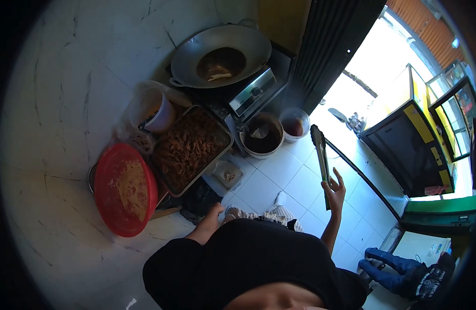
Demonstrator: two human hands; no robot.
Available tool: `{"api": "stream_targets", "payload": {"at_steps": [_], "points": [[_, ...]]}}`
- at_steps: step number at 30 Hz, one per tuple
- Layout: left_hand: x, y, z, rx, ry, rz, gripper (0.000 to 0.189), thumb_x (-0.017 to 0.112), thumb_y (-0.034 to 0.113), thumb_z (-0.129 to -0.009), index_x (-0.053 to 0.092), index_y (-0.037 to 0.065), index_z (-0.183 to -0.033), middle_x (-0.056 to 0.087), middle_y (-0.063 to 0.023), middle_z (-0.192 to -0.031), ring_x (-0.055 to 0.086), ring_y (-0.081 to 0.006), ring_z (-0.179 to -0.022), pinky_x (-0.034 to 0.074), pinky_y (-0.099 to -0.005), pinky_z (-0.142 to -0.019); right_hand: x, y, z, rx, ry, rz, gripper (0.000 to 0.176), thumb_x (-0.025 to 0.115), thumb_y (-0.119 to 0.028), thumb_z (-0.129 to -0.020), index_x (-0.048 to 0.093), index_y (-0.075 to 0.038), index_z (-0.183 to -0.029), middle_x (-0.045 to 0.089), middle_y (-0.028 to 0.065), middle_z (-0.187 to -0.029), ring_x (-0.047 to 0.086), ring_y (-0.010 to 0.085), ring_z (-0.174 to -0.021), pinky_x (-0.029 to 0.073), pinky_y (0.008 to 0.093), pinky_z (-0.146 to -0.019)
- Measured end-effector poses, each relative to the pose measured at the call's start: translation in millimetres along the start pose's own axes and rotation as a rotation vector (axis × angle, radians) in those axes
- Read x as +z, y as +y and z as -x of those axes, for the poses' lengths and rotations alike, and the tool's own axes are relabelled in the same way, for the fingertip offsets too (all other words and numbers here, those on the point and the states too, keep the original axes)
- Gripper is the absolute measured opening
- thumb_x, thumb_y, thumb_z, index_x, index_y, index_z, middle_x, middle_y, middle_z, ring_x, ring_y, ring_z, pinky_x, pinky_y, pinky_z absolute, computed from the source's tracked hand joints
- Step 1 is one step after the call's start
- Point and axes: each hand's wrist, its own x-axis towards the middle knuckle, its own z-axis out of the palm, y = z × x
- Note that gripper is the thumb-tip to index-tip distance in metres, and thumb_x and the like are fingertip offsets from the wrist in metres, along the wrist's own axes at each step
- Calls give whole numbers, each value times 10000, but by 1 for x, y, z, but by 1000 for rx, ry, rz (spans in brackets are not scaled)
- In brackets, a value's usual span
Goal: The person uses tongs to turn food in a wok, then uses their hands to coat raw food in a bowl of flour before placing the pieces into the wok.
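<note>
My right hand (336, 195) holds metal tongs (321, 155) upright by the lower part, some fingers stretched out past them. My left hand (216, 208) hangs low beside a dark bag (201, 195); its fingers are too small and hidden to read. A wide metal wok (189, 57) sits on a stove (253, 92), with dark liquid and a pale piece in it. Nearer stands a rectangular tray (229, 135) piled with brown strips that look like meat. A red basin (106, 191) beside it holds pale flour-like powder.
A whitish tub (163, 116) stands behind the tray. On the tiled floor (279, 170) are a bucket (262, 154) of dark liquid, a smaller tub (294, 124) and a clear container (228, 174). A black-and-yellow display cabinet (408, 142) stands right. Jeans (390, 268) lie lower right.
</note>
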Motion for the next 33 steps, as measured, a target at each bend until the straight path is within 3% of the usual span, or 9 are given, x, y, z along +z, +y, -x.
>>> {"api": "stream_targets", "payload": {"at_steps": [2,3,5,11,18,22,26,28,33], "points": [[3,-24,52,449,-59,16,374,523,274,-673,564,-11,-912,601,-157,-847,582,-274,-809,451,-382,-664,-33,5,-15,-34,67,7,685,678,-191,-641,343,-76,-1227,556,228,-951,579,238,-824,445,341,-751],[41,-10,13,444,-54,28,374,523,274,-673,564,-11,-912,601,-157,-847,582,-274,-809,451,-382,-664,-49,11,-27,-22,65,-5,684,678,-190,-643,342,-75,-1228,559,225,-945,580,237,-820,447,340,-748],[81,-34,-55,-143,7,209,368,514,278,-677,567,-15,-894,604,-149,-824,584,-252,-787,446,-371,-663,-69,8,-52,-61,81,0,677,674,-184,-649,341,-72,-1227,565,220,-932,583,230,-809,451,330,-739],[76,55,7,142,87,411,317,528,319,-688,611,41,-815,606,-143,-808,577,-268,-796,433,-338,-710,-77,-73,-161,-269,-175,109,677,669,-194,-655,335,-71,-1232,576,177,-940,580,200,-807,460,320,-721],[50,110,38,146,275,459,314,512,323,-704,607,48,-822,600,-153,-819,563,-299,-825,431,-353,-739,16,-220,-272,-903,-483,349,644,679,-135,-648,364,-68,-1205,480,138,-1136,527,273,-965,465,376,-760],[96,71,-72,53,298,344,311,493,312,-704,593,35,-805,595,-153,-833,561,-287,-828,435,-353,-720,97,-293,-297,-998,-801,509,658,689,-205,-632,385,-52,-1195,448,154,-1163,482,268,-1025,406,334,-840],[15,141,31,20,116,563,288,508,286,-728,575,44,-868,584,-158,-861,557,-269,-832,432,-341,-714,187,-310,-335,-1185,-980,699,606,659,-252,-636,428,-58,-1162,519,181,-1040,540,264,-905,428,317,-772],[6,167,47,155,659,677,254,514,235,-768,542,44,-934,576,-147,-863,562,-236,-815,432,-323,-705,222,-316,-342,-1101,-1197,931,670,669,-297,-566,447,-1,-1124,550,198,-951,539,294,-880,421,331,-775],[-83,231,97,434,1066,1027,269,500,236,-816,513,33,-991,554,-128,-933,544,-218,-860,427,-332,-728,277,-291,-377,-1292,-1263,962,591,659,-269,-548,510,6,-1049,566,187,-899,552,276,-836,431,329,-741]]}}
